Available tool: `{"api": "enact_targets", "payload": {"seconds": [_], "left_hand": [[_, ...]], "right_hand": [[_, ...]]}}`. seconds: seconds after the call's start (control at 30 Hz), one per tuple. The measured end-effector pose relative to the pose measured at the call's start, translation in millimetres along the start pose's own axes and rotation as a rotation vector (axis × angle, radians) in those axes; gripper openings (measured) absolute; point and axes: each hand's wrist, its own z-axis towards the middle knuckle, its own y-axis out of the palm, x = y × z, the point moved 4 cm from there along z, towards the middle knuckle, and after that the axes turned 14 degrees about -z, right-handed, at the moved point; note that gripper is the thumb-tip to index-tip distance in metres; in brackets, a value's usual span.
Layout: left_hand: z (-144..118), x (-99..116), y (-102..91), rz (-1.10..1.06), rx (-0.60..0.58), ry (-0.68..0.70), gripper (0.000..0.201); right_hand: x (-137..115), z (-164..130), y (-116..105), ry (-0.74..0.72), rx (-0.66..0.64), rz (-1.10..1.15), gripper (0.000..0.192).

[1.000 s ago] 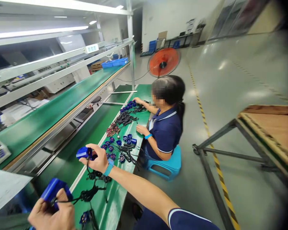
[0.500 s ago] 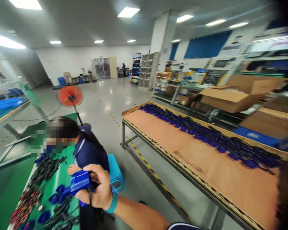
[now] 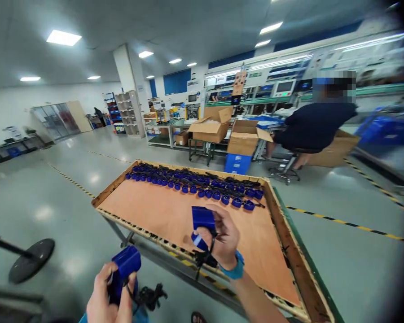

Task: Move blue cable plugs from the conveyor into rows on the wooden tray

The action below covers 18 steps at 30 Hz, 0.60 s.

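My left hand (image 3: 104, 294), low in the view, is closed around a blue plastic device (image 3: 127, 262) with a rounded top. A bundled black cable (image 3: 151, 296) dangles beside it. My right hand (image 3: 227, 237) grips a similar blue plastic device (image 3: 203, 218) over the near edge of a wood-rimmed table (image 3: 148, 211). Its black cable (image 3: 205, 258) hangs below my fingers. Along the table's far side lie several more blue devices (image 3: 185, 189) in rows, their black cables behind and among them.
Beyond the table are open cardboard boxes (image 3: 208, 131), a blue crate (image 3: 237, 164) and a seated person (image 3: 318, 123) on a wheeled stool. A fan's round base (image 3: 32, 261) stands on the floor at left. Yellow-black tape (image 3: 350, 223) marks the floor at right.
The view has swung right, bringing the table to the centre. My left hand has come into view holding a blue device. The green bench and the person beside it are out of view.
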Motion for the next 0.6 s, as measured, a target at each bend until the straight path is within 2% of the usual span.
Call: {"api": "enact_targets", "payload": {"seconds": [0.07, 0.13, 0.2, 0.27, 0.37, 0.43, 0.53, 0.6], "left_hand": [[38, 13, 55.4, -0.086, -0.073, 0.039, 0.048], [78, 13, 107.1, -0.153, -0.113, 0.049, 0.051], [119, -5, 159.1, -0.149, -0.150, 0.019, 0.050], [158, -38, 210.3, -0.089, -0.197, -0.035, 0.046], [203, -109, 276.2, 0.089, -0.288, -0.163, 0.046], [224, -158, 306.2, 0.237, -0.355, -0.233, 0.051], [249, -220, 328.9, 0.434, -0.424, -0.284, 0.060], [263, -250, 334.9, 0.529, -0.440, -0.279, 0.060]], "right_hand": [[19, 31, -35, -0.098, 0.041, -0.183, 0.044], [39, 56, -61, -0.203, 0.037, -0.383, 0.046], [67, 71, -75, -0.278, -0.010, -0.576, 0.046], [102, 76, -77, -0.329, -0.085, -0.734, 0.044], [165, 64, -61, -0.315, -0.280, -0.900, 0.038], [209, 46, -39, -0.214, -0.507, -0.993, 0.037], [268, 16, 6, -0.078, -0.885, -1.105, 0.042], [298, -2, 41, -0.092, -1.090, -1.127, 0.044]]}}
